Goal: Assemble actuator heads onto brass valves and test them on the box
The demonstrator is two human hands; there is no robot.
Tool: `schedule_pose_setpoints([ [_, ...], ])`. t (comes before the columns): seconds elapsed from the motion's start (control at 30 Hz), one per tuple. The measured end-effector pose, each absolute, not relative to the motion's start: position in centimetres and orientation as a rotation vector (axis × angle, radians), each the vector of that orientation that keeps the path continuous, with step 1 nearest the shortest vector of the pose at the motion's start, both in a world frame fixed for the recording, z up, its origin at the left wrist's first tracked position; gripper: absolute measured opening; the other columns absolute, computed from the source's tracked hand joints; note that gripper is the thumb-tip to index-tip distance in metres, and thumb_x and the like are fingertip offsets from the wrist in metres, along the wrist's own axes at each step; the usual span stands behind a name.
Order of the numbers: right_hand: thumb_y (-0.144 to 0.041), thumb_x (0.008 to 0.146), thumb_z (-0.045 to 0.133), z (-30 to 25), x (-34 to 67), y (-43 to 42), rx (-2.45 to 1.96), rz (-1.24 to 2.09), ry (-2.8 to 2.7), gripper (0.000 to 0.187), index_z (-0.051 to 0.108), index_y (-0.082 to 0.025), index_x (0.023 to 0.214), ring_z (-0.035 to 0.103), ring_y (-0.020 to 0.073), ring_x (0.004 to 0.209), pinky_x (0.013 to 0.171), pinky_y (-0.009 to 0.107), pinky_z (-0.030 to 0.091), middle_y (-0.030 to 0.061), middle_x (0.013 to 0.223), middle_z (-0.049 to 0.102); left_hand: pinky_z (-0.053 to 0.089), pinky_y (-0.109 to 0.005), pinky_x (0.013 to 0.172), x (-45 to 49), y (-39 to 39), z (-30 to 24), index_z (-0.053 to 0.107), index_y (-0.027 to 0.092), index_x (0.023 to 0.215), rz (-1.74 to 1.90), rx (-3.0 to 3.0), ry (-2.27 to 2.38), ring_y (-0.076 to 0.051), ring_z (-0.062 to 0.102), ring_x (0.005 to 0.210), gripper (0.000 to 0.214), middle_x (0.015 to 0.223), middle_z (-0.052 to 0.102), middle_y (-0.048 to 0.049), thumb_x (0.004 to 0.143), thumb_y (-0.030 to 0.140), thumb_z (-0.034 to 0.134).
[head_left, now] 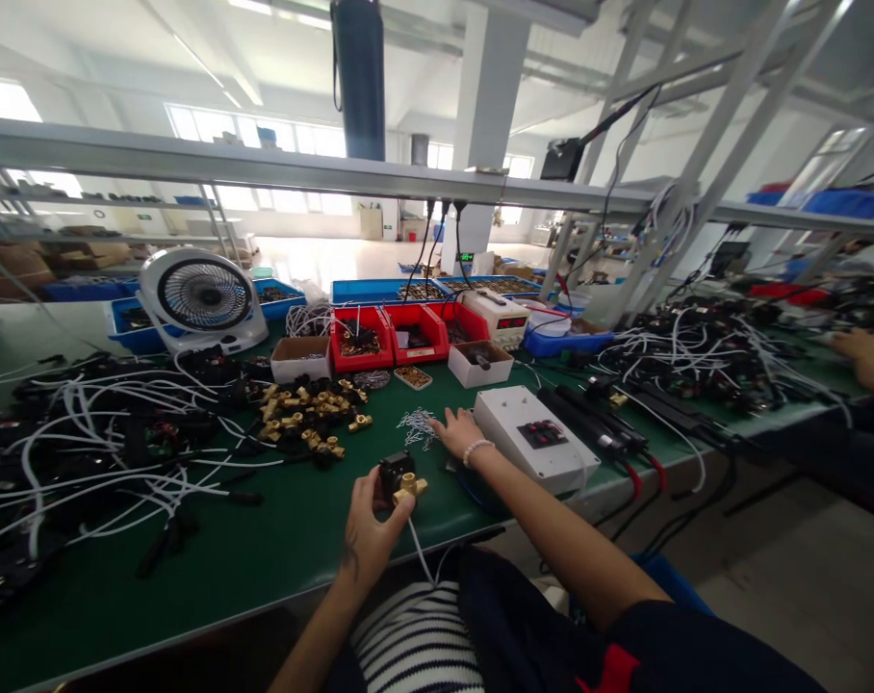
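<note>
My left hand [369,525] is closed around a small black valve with a brass fitting [400,478], held just above the green table's front edge; a white wire trails down from it. My right hand [455,430] reaches forward and rests on the green mat, fingers bent down at a small pile of silver clips [417,423]. A white bead bracelet sits on that wrist. Just beyond my left hand lies a heap of black-and-brass valves [311,414].
A white control box with red switches [534,435] lies right of my right hand. Black parts with white wires [105,452] cover the left. Red bins [394,337], small boxes, a white fan [202,298] and a power supply stand behind. Another person's hand [866,356] is far right.
</note>
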State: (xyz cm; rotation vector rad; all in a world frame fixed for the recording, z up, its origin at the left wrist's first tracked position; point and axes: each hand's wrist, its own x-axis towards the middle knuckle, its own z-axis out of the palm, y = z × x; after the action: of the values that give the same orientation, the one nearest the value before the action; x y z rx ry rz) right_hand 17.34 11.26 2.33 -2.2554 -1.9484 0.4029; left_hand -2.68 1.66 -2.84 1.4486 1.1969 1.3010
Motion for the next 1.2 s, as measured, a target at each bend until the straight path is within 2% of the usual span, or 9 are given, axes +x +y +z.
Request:
schedule_pose_setpoints([
  [0.1,-0.043,0.098,0.057,1.8,16.9,10.4,-2.255,0.394,-1.938,0.049,0.049,-0.018,0.140,0.039,0.0337,0.136,0.111,0.060,0.030,0.0131,0.150,0.041,0.057,-0.040,0.082,-2.7,1.7,-2.9,0.056,0.017,0.122,1.311,1.450,1.205,-0.024,0.066,0.091,0.062,0.102,0.057,-0.0068,0.072,0.051,0.069],
  [0.33,-0.037,0.100,0.056,2.9,16.3,10.3,-2.154,0.332,-1.965,0.037,0.055,-0.019,0.132,0.056,0.0270,0.119,0.100,0.050,0.046,0.0116,0.137,0.053,0.057,-0.037,0.081,-2.8,1.6,-3.0,0.057,0.018,0.122,1.309,1.471,1.209,-0.023,0.066,0.093,0.059,0.102,0.058,-0.0063,0.074,0.052,0.068],
  [0.53,-0.031,0.097,0.061,3.2,16.8,11.2,-2.263,0.378,-1.983,0.026,0.062,-0.016,0.119,0.061,0.0239,0.109,0.093,0.045,0.052,0.0102,0.124,0.060,0.058,-0.036,0.080,-2.9,1.7,-2.9,0.059,0.020,0.120,1.312,1.470,1.206,-0.023,0.066,0.090,0.059,0.100,0.059,-0.0056,0.071,0.049,0.070],
  [0.9,-0.031,0.099,0.059,4.5,16.8,11.0,-2.158,0.343,-1.850,0.024,0.063,-0.017,0.118,0.061,0.0233,0.109,0.094,0.045,0.052,0.0097,0.123,0.061,0.058,-0.036,0.079,-2.8,1.7,-2.8,0.058,0.019,0.120,1.324,1.477,1.197,-0.022,0.066,0.089,0.059,0.100,0.058,-0.0055,0.072,0.049,0.070],
  [1.03,-0.031,0.098,0.059,5.0,18.1,10.6,-2.103,0.454,-1.757,0.022,0.064,-0.016,0.114,0.062,0.0225,0.106,0.093,0.044,0.052,0.0090,0.120,0.063,0.058,-0.034,0.079,-2.8,1.6,-2.9,0.058,0.019,0.122,1.319,1.488,1.199,-0.022,0.065,0.092,0.058,0.102,0.057,-0.0058,0.073,0.048,0.070],
  [1.2,-0.030,0.098,0.061,5.3,19.0,9.7,-1.916,0.728,-1.683,0.018,0.066,-0.014,0.102,0.067,0.0176,0.087,0.082,0.038,0.056,0.0054,0.101,0.068,0.057,-0.034,0.080,-3.0,1.3,-2.7,0.056,0.019,0.125,1.308,1.533,1.210,-0.022,0.064,0.093,0.058,0.104,0.056,-0.0065,0.075,0.047,0.068],
])
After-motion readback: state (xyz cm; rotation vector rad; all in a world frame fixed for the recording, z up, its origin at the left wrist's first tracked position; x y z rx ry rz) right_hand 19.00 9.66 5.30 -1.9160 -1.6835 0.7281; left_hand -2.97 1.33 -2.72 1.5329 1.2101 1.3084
